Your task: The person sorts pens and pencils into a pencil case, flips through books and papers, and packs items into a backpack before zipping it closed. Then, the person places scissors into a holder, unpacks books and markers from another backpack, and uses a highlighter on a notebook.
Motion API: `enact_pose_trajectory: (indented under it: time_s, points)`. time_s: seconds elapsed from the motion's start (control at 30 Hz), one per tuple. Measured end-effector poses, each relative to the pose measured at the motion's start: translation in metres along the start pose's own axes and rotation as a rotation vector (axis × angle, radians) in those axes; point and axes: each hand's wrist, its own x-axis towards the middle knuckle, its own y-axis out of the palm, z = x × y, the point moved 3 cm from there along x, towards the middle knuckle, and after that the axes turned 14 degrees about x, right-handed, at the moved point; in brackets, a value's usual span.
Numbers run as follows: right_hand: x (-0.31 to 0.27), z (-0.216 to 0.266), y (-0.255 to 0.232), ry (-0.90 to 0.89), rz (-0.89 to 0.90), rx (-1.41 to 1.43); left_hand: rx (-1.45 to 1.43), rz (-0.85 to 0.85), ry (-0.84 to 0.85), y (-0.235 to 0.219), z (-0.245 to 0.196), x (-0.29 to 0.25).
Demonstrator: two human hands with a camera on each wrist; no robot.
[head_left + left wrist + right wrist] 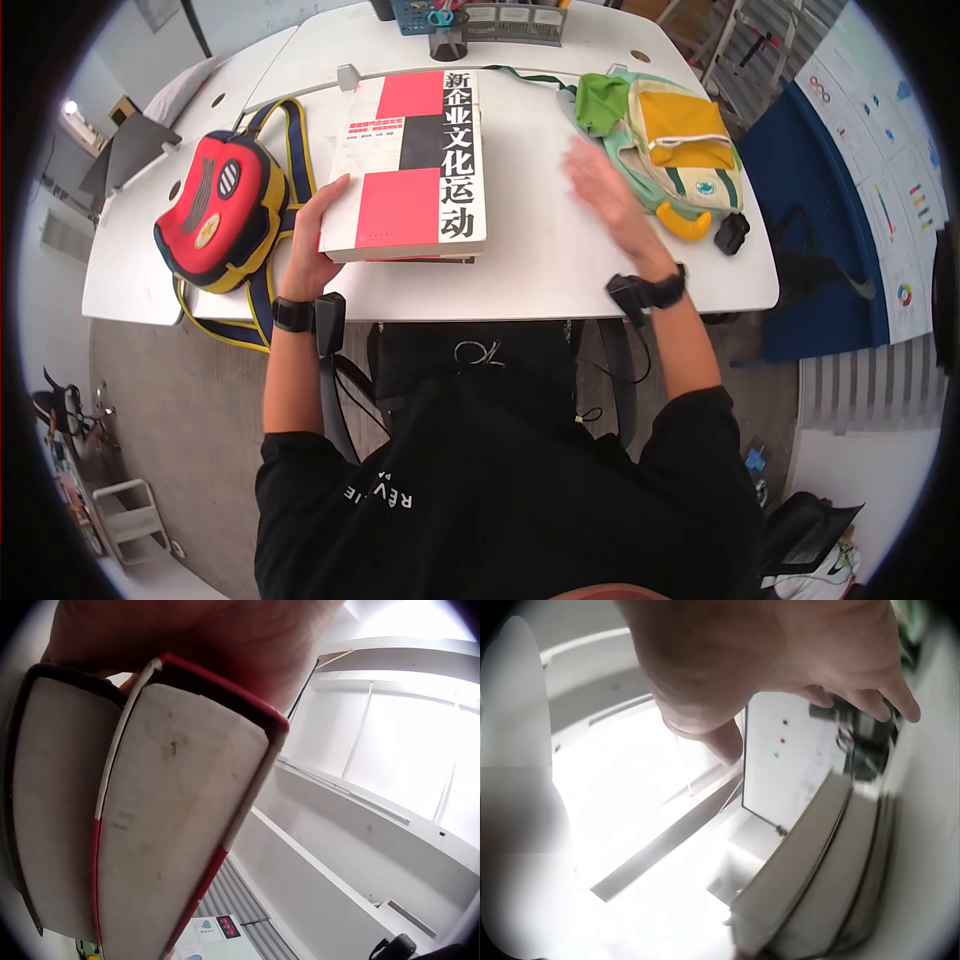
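Note:
A thick book point(400, 208) with a white, red and black cover lies on top of a stack on the table, Chinese lettering down its right side. My left hand point(312, 240) grips the stack at its near left corner. The left wrist view shows that book's page block point(180, 795) beside a dark-covered book point(60, 802), the palm across their edges. My right hand point(610, 200), blurred, is held open above the table, right of the books, holding nothing. In the right wrist view its fingers are spread apart from the stacked books point(810, 877).
A red, navy and yellow child's backpack point(222, 210) lies on the left of the table point(540, 285). On the right is a green and yellow backpack point(680, 130), with a small black object point(732, 234) beside it. A pen holder with scissors point(447, 40) stands at the back.

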Motion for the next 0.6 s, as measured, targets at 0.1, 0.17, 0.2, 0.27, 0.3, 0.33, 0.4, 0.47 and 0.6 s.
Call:
enact_pose_trajectory:
  time_s: [0.1, 0.17, 0.2, 0.27, 0.3, 0.33, 0.4, 0.47, 0.6]
  points:
    - [0.028, -0.038, 0.049, 0.372, 0.038, 0.539, 0.023, 0.032, 0.075, 0.003, -0.004, 0.0]
    - [0.045, -0.039, 0.074, 0.451, 0.174, 0.732, 0.034, 0.013, 0.084, 0.0, -0.002, 0.002]
    - [0.049, -0.039, 0.081, 0.449, 0.188, 0.731, 0.071, 0.034, 0.114, 0.002, -0.002, 0.001]
    - [0.059, -0.035, 0.092, 0.301, 0.183, 0.805, 0.117, 0.054, 0.106, 0.009, -0.001, 0.001]
    - [0.058, -0.034, 0.09, 0.325, 0.124, 0.829, 0.138, 0.115, 0.114, 0.017, 0.0, 0.003]
    - [0.056, -0.039, 0.082, 0.374, 0.109, 0.852, 0.159, 0.106, 0.126, 0.027, 0.001, 0.003]
    - [0.053, -0.035, 0.066, 0.443, 0.045, 0.9, 0.158, 0.099, 0.17, 0.052, 0.002, 0.006]
    - [0.049, -0.03, 0.048, 0.382, 0.012, 0.847, 0.084, 0.1, 0.233, 0.073, 0.004, 0.008]
    - [0.043, -0.018, 0.005, 0.29, -0.166, 0.743, 0.044, 0.099, 0.323, 0.106, 0.031, 0.033]
